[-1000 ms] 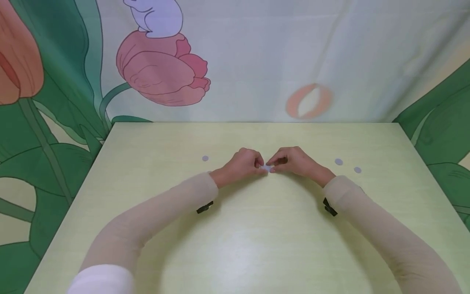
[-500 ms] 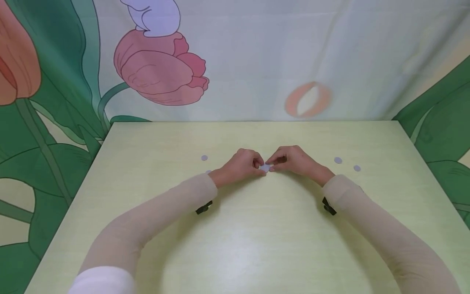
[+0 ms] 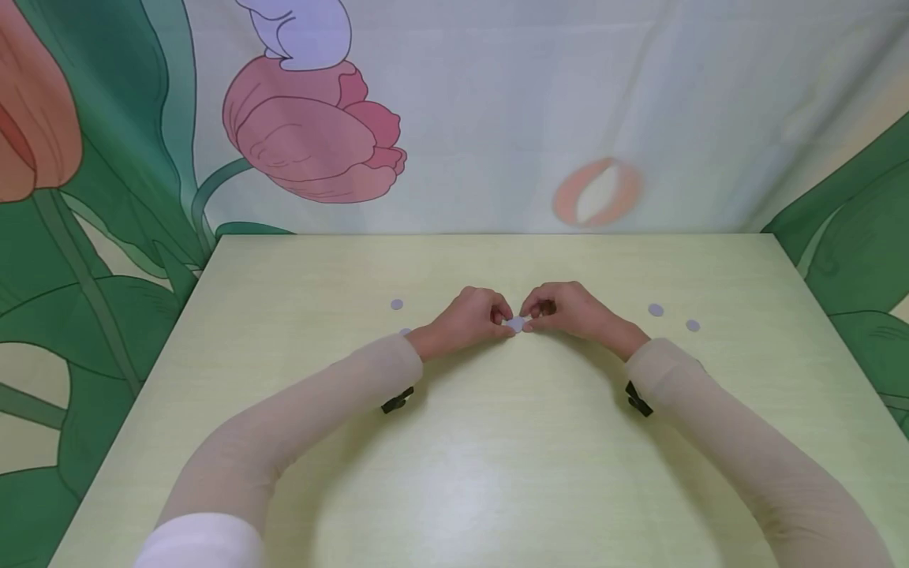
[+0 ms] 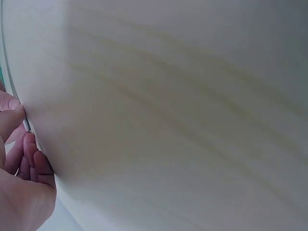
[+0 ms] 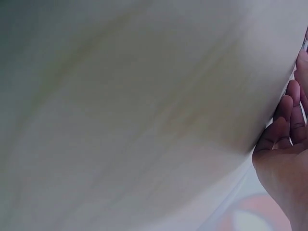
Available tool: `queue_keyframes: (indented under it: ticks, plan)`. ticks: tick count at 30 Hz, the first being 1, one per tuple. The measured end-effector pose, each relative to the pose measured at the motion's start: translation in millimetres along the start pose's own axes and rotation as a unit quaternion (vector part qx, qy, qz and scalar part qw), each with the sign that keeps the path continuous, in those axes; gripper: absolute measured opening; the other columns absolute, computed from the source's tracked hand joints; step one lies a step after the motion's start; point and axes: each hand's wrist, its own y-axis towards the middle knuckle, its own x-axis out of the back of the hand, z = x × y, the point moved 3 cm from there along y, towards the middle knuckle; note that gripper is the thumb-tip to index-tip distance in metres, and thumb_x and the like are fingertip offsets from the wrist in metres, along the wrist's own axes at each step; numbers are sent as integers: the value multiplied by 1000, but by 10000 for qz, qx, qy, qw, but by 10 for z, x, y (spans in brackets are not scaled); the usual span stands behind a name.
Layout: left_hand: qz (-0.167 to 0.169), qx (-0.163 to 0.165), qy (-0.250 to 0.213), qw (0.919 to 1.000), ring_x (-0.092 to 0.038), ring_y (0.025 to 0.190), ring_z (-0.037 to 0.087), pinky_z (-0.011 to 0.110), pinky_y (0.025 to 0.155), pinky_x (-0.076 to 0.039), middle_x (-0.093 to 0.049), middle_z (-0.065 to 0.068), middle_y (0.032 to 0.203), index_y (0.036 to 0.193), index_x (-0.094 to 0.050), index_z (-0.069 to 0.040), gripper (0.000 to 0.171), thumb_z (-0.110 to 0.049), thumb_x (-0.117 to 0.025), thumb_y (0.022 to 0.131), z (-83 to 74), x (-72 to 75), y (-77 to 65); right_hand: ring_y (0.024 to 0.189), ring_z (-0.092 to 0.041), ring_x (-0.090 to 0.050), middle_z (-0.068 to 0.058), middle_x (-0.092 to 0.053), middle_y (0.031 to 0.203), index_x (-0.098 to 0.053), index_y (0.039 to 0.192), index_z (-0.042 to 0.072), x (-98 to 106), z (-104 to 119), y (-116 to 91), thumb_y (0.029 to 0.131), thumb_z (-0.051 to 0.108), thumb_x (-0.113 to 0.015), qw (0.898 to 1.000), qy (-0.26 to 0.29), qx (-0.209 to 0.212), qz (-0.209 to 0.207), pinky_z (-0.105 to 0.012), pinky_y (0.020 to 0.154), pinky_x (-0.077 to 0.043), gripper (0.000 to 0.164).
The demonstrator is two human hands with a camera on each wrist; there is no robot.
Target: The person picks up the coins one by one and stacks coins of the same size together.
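Note:
A small pale lavender disc [image 3: 516, 324] sits between both hands near the middle of the table. My left hand [image 3: 469, 319] pinches its left edge between thumb and forefinger. From the other side, my right hand [image 3: 571, 309] has its thumb and forefinger on the right edge of the same disc. In the left wrist view the left hand [image 4: 26, 192] shows at the left border, its fingertips meeting those of the other hand. The right wrist view catches the curled fingers of the right hand [image 5: 284, 130] at its right border; the disc is hidden there.
Two similar discs lie right of the hands, one disc [image 3: 656, 310] a little farther back than the other disc [image 3: 692, 325]. Left of them lies another disc [image 3: 397, 304], with one disc [image 3: 405, 332] partly covered by the left wrist. A printed curtain [image 3: 483, 118] hangs behind the table [image 3: 454, 457].
The right fingertips have shifted slightly right, so more of the middle disc shows. The left hand stays almost in place. A partly covered disc by the left wrist has come into sight.

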Motion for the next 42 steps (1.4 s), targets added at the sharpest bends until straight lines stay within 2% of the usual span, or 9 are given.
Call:
queue_keyframes:
  ticks: [5,13,19,23,28,42]
  plan:
    - [-69,-39,58,10000,-54,74,11,19,69,-44,-64,1,78,97,-76,-2,19,-18,-81,89,-28,9,-4,83,-17,-58,2,-67,88,-76,93,16,-5,9,0,86,17,-84,9999,-111,-32,-41,-29,77,-50,11]
    - [-101,24,-8,9999,-56,74,12,20,71,-45,-65,2,79,97,-76,-2,19,-19,-81,89,-5,-6,20,85,-18,-58,1,-67,90,-77,94,15,-2,35,-5,87,15,-83,9999,-132,21,16,-31,78,-50,10]
    - [24,-108,-260,9996,-56,76,12,20,72,-46,-66,2,80,97,-76,-3,19,-18,-81,89,54,-5,29,85,-19,-56,2,-65,89,-75,97,15,-18,35,8,88,16,-82,9996,-210,81,174,-32,78,-49,11]
    - [95,-288,-524,9982,-57,77,13,20,71,-46,-67,1,81,98,-77,-5,16,-16,-82,87,114,11,41,84,-19,-56,1,-64,88,-75,97,16,-16,44,5,88,16,-82,9994,-256,145,164,-32,78,-49,11]
    - [131,-341,-737,9966,-56,77,13,20,70,-45,-66,1,80,99,-78,-7,16,-15,-83,87,146,26,60,85,-18,-57,1,-66,90,-76,97,16,2,44,-4,87,14,-82,9994,-272,169,114,-33,79,-50,11]
    - [153,-359,-722,9966,-53,75,13,22,69,-41,-63,1,76,101,-81,-11,17,-18,-83,87,153,-7,60,86,-19,-59,0,-67,92,-77,97,14,-10,45,13,88,13,-82,9996,-208,19,176,-34,81,-51,11]
